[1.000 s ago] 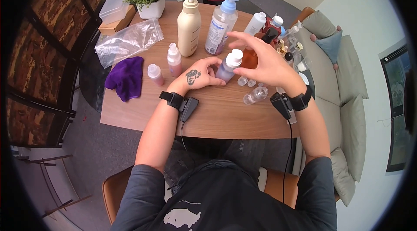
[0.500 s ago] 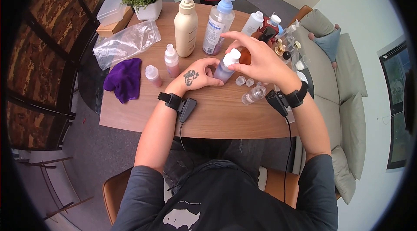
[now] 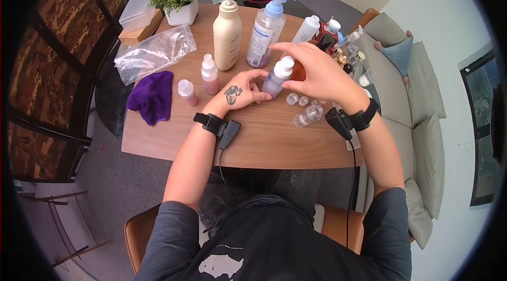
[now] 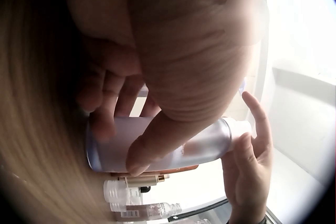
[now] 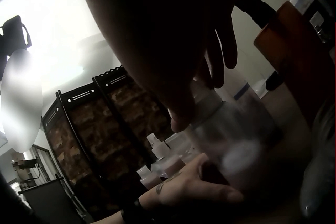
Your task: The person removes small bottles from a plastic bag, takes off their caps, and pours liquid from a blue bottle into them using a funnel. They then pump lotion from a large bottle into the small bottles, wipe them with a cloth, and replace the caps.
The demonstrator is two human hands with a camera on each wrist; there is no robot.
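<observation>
In the head view my left hand (image 3: 240, 91) holds a translucent bluish-purple bottle (image 3: 274, 84) low on its body, near the tabletop. Its thumb curls across the front of the bottle (image 4: 205, 146) in the left wrist view, with the other fingers behind. A white cap (image 3: 285, 65) tops the bottle. My right hand (image 3: 327, 72) is spread around that cap, index finger reaching past it and thumb close at its near side. Some of the right fingers are hidden. Left of my left hand stand two pink bottles, a taller one (image 3: 209, 76) and a shorter one (image 3: 187, 93).
Behind the hands stand a cream pump bottle (image 3: 226, 38) and a clear pump bottle (image 3: 262, 38). Small clear caps (image 3: 292, 99) and a clear bottle (image 3: 308, 116) lie to the right. A purple cloth (image 3: 151, 97) and a plastic bag (image 3: 156, 54) are at the left.
My right hand lowered to the cap, its thumb overlapping it half a second ago; now thumb and index stand wider around it. The left hand keeps its grip, and the bottle shifted slightly.
</observation>
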